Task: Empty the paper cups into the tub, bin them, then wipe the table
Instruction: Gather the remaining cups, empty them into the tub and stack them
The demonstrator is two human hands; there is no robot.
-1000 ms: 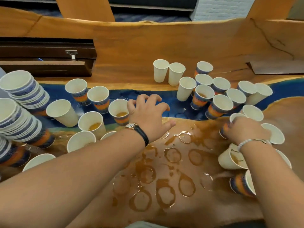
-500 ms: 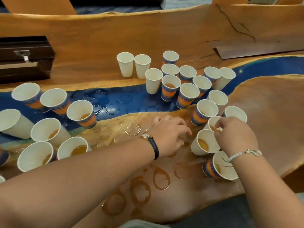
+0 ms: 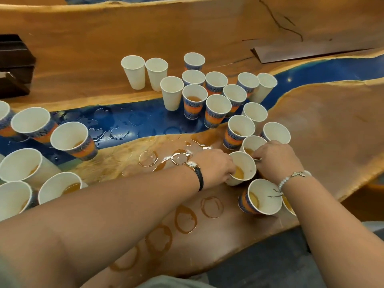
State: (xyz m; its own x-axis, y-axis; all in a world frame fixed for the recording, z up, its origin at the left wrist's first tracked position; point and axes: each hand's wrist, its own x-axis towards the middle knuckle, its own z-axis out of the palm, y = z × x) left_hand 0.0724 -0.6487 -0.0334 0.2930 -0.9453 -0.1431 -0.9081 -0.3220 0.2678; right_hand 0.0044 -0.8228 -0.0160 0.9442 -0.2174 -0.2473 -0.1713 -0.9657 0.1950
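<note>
While brown rings [image 3: 185, 219] stain the wood-and-resin table [image 3: 322, 125], left hand [image 3: 214, 167] grips a cup [image 3: 246, 165], right hand [image 3: 277, 159] hold unclear

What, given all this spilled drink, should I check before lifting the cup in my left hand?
1. Left hand grips the white cup: ok.
2. Contents known: ok, brown liquid in the bottom.
3. Right hand grip: cannot tell which cup it pinches.
4. Room around the cup: not ok, patterned cup and others crowd close.
5. Tub to pour into: cannot tell, none in view.
6. Table dry: not ok, brown rings.
</note>
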